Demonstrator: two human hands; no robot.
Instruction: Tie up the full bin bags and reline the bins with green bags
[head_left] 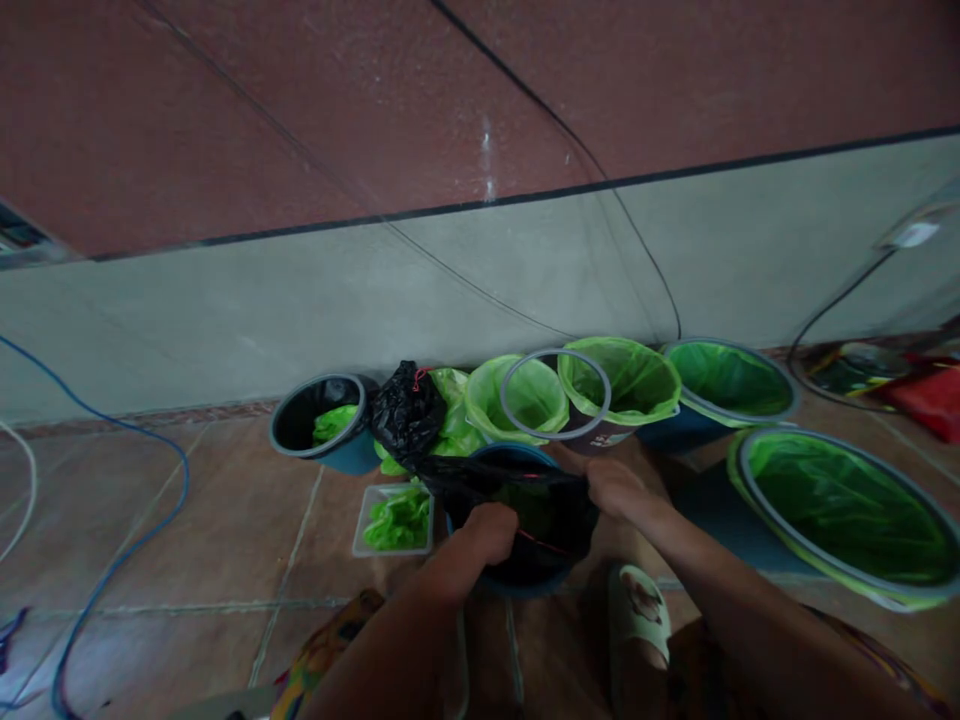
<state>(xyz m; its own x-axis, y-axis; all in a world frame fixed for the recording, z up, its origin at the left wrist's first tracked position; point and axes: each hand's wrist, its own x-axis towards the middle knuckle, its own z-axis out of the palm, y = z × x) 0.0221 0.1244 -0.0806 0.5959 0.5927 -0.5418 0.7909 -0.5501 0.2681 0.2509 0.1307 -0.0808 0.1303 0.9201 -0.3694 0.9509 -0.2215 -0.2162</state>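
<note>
Between my legs stands a blue bin (499, 580) with a black garbage bag (480, 478) in its mouth. A red drawstring shows along the bag's rim. My left hand (491, 530) is closed on the near left part of the rim. On the right, my right hand (611, 487) grips the rim's edge, so the bag's mouth is held apart. Something greenish shows dimly inside the bag. Just behind, a loose grey ring (512, 400) leans across two bins lined in light green. My fingertips are partly hidden.
A tied black bag (409, 405) and a black-lined bin (281, 425) stand to the left. A clear tray (361, 545) holds green bags (397, 520). Green-lined bins (847, 500) stand right. A blue hose (142, 540) crosses the floor; a wall (300, 300) runs behind.
</note>
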